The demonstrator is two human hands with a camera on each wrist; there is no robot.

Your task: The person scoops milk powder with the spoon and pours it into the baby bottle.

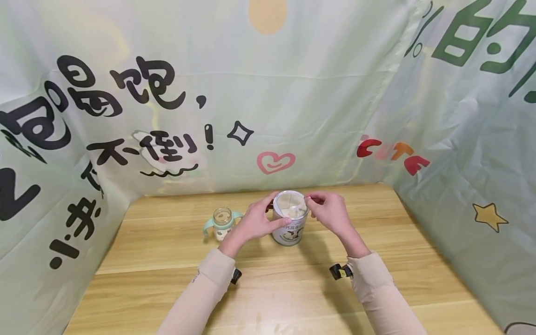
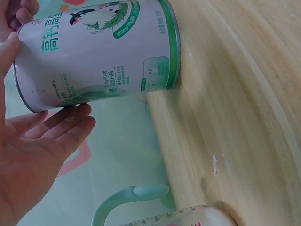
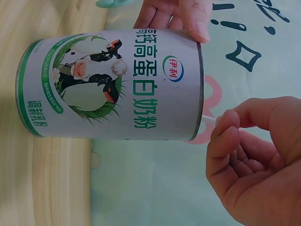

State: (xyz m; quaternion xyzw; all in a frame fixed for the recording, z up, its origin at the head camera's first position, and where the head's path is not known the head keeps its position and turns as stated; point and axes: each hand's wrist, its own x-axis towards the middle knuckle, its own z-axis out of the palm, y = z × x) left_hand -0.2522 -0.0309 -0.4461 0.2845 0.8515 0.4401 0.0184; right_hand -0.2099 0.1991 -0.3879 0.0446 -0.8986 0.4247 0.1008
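Note:
A milk powder can (image 1: 288, 236) with a cow picture and green trim stands on the table, its top uncovered and pale powder visible inside. My left hand (image 1: 256, 218) holds it near the rim, thumb on the near side and fingers round the left. At the rim's right side, my right hand (image 1: 331, 211) pinches the thin white handle of a scoop (image 3: 209, 119). The scoop's clear bowl lies inside the can, partly hard to make out. In the right wrist view, only a short length of handle shows between fingertips and rim.
Left of the can stands a baby bottle (image 1: 222, 228) with mint-green handles and an uncovered top. The wooden table (image 1: 146, 242) is bordered by printed fabric walls (image 1: 335, 116) at the back and both sides. Small white specks (image 2: 215, 165) mark the tabletop.

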